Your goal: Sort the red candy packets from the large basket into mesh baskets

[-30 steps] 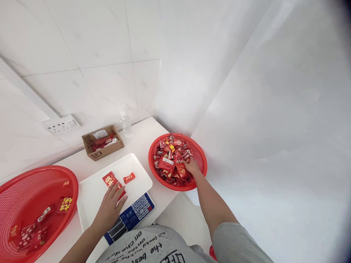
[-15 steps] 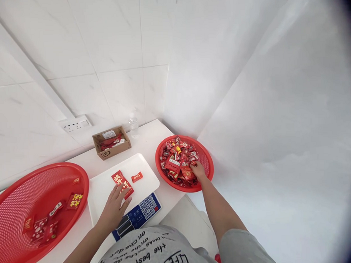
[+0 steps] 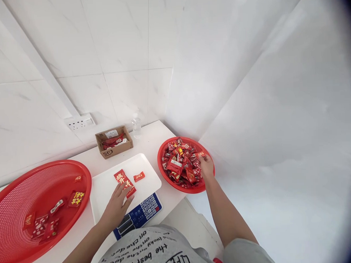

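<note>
My right hand (image 3: 206, 168) is over the right side of the round red basket (image 3: 210, 180), pinching a small red wrapped candy (image 3: 200, 154) between thumb and fingers. Under it lies a heap of red candy packets (image 3: 176, 164). My left hand (image 3: 116, 206) has its fingers stretched out, their tips over the lower part of a long red envelope (image 3: 120, 175) with gold characters. That envelope lies on the white tray (image 3: 147, 161) of a scale. To its right, a small red candy (image 3: 139, 176) rests on the same tray.
The scale's blue keypad panel (image 3: 138, 214) juts out at the tray's front. A large red basket (image 3: 86, 176) at the left holds several scattered packets. Behind the tray stand a cardboard box (image 3: 118, 150) with red packets and a clear bottle (image 3: 136, 127), near the tiled wall.
My right hand has risen slightly to the right, off the heap, and a small red candy now shows in its fingers. My left hand stays over the envelope.
</note>
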Demonstrator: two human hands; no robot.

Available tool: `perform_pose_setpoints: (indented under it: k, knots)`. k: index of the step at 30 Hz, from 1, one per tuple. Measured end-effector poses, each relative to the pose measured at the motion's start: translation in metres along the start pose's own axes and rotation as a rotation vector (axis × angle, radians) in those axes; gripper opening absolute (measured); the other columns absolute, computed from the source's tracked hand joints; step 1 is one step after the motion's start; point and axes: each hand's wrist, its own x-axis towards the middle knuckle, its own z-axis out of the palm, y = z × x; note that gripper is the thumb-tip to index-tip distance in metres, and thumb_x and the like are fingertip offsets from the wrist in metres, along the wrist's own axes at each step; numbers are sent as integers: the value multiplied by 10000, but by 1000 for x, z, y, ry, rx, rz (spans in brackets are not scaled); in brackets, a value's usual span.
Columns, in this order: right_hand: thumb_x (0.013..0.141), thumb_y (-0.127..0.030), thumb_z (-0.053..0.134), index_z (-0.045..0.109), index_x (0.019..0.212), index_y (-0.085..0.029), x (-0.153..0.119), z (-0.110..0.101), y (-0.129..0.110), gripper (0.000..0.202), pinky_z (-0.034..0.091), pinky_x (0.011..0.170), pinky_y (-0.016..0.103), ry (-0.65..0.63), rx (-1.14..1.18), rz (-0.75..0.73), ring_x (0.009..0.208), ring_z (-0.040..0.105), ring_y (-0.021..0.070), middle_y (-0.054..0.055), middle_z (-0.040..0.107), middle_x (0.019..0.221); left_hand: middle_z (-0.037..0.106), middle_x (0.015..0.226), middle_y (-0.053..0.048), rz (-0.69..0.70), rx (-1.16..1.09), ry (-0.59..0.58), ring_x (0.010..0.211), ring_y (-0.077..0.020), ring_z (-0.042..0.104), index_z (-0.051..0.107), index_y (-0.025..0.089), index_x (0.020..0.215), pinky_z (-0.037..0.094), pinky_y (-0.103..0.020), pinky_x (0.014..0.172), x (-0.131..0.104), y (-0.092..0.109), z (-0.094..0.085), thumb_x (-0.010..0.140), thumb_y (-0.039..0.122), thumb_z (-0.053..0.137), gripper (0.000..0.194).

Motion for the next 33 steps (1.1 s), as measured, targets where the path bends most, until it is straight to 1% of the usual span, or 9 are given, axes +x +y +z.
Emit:
perform_pose_setpoints:
  k: [1, 4, 8, 12, 15, 17, 22, 25, 33]
  knots:
    - [741, -535, 476, 562, 890, -162, -9, 6, -12, 410, 413, 539, 256, -51, 44, 4, 528, 493, 125, -5, 578, 618, 438, 1369, -82, -8, -41, 3, 1326, -271, 274, 570, 204, 1162, 281, -461, 1069, 0, 7, -3, 839, 486, 398, 462]
    - [674, -480, 620, 573, 836, -188, -50, 31, -45, 337, 367, 485, 218, -440, 261, 10, 471, 421, 84, -52, 530, 585, 505, 1305, -62, -27, -202, 17, 1252, -228, 400, 554, 224, 1158, 301, -403, 1061, 4, 31, -10, 844, 446, 410, 411]
    - [674, -361, 650, 621, 847, -176, -126, 70, -72, 255, 407, 539, 223, -961, 185, -87, 593, 515, 109, -11, 615, 727, 618, 1083, -86, -147, -529, -53, 994, -212, 582, 524, 190, 1155, 458, -364, 890, 10, 57, -12, 803, 455, 470, 444]
    - [729, -255, 577, 628, 921, -196, -181, 94, -79, 207, 464, 719, 277, -1214, 169, -163, 775, 585, 148, -1, 651, 826, 629, 911, -58, -283, -811, -88, 750, -163, 601, 541, 179, 1062, 512, -318, 693, 6, 59, -12, 749, 496, 531, 445]
    - [714, -162, 536, 586, 1056, -214, -192, 97, -76, 349, 447, 845, 309, -1260, 136, -182, 933, 584, 162, 15, 643, 1008, 622, 809, -36, -369, -851, -42, 688, -143, 577, 559, 168, 971, 493, -290, 649, 1, 48, -16, 737, 488, 550, 397]
    - [687, -119, 517, 537, 1146, -218, -190, 97, -71, 470, 455, 846, 313, -1249, 93, -144, 968, 579, 165, 33, 603, 1119, 615, 778, -31, -424, -847, 5, 656, -133, 563, 558, 158, 956, 474, -281, 631, 0, 37, -20, 734, 475, 556, 386]
    - [685, -92, 444, 516, 1175, -219, -179, 101, -57, 512, 507, 718, 299, -1193, 54, 41, 796, 615, 143, 33, 606, 1034, 623, 845, -45, -537, -850, 92, 670, -130, 561, 553, 159, 998, 449, -283, 654, 2, 13, -27, 675, 392, 618, 404]
    - [679, -75, 430, 533, 1163, -237, -177, 105, -50, 521, 502, 723, 293, -1148, 41, 22, 744, 614, 133, 10, 627, 949, 615, 847, -43, -566, -806, 110, 693, -134, 561, 553, 164, 1014, 444, -279, 661, 3, 6, -28, 653, 336, 625, 406]
    - [684, -114, 487, 571, 1145, -263, -176, 113, -46, 492, 479, 795, 312, -1129, -64, -131, 807, 616, 153, 1, 642, 1050, 575, 723, 1, -606, -813, 112, 646, -128, 540, 536, 171, 1029, 440, -275, 641, 2, 2, -30, 661, 290, 611, 394]
